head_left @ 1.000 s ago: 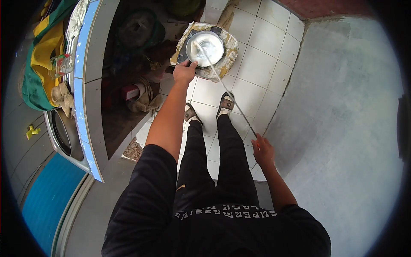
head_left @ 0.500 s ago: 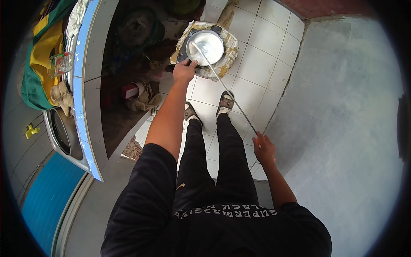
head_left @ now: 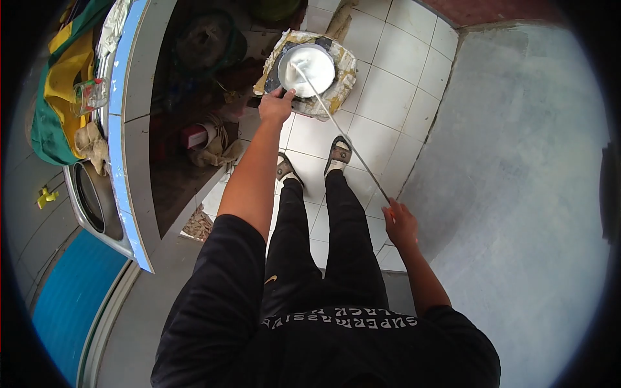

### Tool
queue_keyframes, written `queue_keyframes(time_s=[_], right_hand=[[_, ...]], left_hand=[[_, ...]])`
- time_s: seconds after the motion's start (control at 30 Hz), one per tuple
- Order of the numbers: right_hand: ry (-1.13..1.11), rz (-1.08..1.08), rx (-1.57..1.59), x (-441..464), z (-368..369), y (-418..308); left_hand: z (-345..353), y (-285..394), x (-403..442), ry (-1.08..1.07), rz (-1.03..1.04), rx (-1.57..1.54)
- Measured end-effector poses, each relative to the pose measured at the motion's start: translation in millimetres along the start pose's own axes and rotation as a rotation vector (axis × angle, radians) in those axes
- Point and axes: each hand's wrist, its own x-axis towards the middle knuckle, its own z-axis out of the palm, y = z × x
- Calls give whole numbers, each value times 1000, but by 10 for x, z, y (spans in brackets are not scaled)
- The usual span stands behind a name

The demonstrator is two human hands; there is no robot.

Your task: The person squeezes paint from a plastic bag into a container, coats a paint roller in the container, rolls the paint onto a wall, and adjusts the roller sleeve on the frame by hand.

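A round metal pan [head_left: 318, 72] with whitish contents stands on a worn block [head_left: 347, 71] covered in peeling tape and paper. My left hand [head_left: 277, 107] is closed at the pan's near left edge, where a handle appears to be, mostly hidden by the fingers. My right hand [head_left: 400, 223], further back on the right, is wrapped round the end of a long thin rod [head_left: 354, 152]. The rod slants up to the left, and its far tip lies inside the pan.
At the left is a blue-edged counter [head_left: 118, 165] with a sink [head_left: 90, 197], a glass [head_left: 90, 96] and green-yellow cloth [head_left: 58, 116]. A dark shelf below holds a red box [head_left: 193, 136]. A grey wall [head_left: 517, 155] borders the tiled floor [head_left: 381, 119] at right.
The rod's tip has shifted slightly within the pan, and the surface inside looks whiter. My right hand has moved a little. Both hands keep their hold.
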Motion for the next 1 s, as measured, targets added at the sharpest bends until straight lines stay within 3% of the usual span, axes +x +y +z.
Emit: queue_keyframes(time_s=[0.13, 0.27, 0.43, 0.57, 0.77, 0.87, 1.0], right_hand=[[11, 51, -57, -229, -145, 265], [78, 130, -89, 88, -223, 85], [-19, -1, 80, 306, -34, -105], [-64, -6, 52, 76, -292, 67], [2, 98, -20, -30, -474, 183], [57, 20, 78, 251, -307, -59], [-87, 54, 105, 164, -254, -187]], left_hand=[[51, -55, 44, 68, -9, 16], [127, -157, 106, 58, 39, 8], [50, -58, 36, 50, 20, 26], [102, -157, 100, 71, 39, 31], [121, -185, 124, 42, 18, 24], [92, -133, 106, 38, 22, 15], [70, -117, 102, 53, 31, 69]])
